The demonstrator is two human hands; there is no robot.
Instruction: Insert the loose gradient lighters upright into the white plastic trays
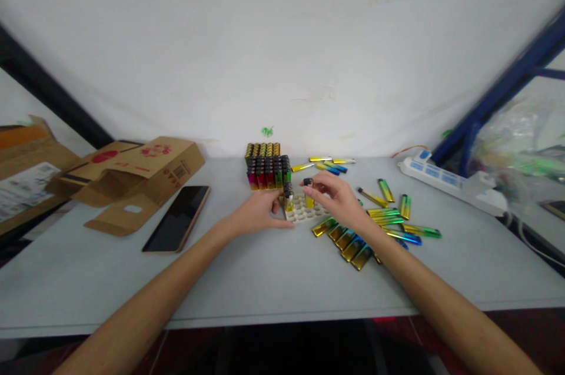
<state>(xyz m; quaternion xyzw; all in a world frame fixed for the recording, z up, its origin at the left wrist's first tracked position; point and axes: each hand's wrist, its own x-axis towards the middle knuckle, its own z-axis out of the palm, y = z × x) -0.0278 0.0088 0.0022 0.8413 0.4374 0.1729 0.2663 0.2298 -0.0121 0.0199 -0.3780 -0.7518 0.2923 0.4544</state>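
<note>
While the R hand (339,195) pinches one yellow lighter (309,202) btwn thumb & fingertips, black top up, the L hand (256,212) sits at the L end of a pale tray (304,213) w/ rows of holes. Held lighter is approx upright over the tray, nr its middle; can't tell if its lower end is in a hole. L hand is half spread: thumb along the tray's front L corner, fingers curled behind; can't tell if it actually grips. A few standing lighters (289,203) are in the tray's L end, black tops up, just beside the L fingers.

Behind the tray, nr the wall (282,57), is a tight block of lighters (268,168), all upright: yellowish row(s) at back, pink, red & green ones w/ black tops in front. R of the tray, partly under the R forearm, is a loose pile of lighters (361,258), lying flat, gold/green/blue. More loose lighters (329,166) lie flat by the wall, R of the block.

Rest of the desk (265,281): phone (177,219), dark screen up, L of the L hand; brown cardboard box (170,157) w/ flaps out, behind phone; another carton (26,169) at far L. White power strip (454,183) lies at R, clear plastic (516,133) beyond. Small green mark (267,130) on wall, above the block.
</note>
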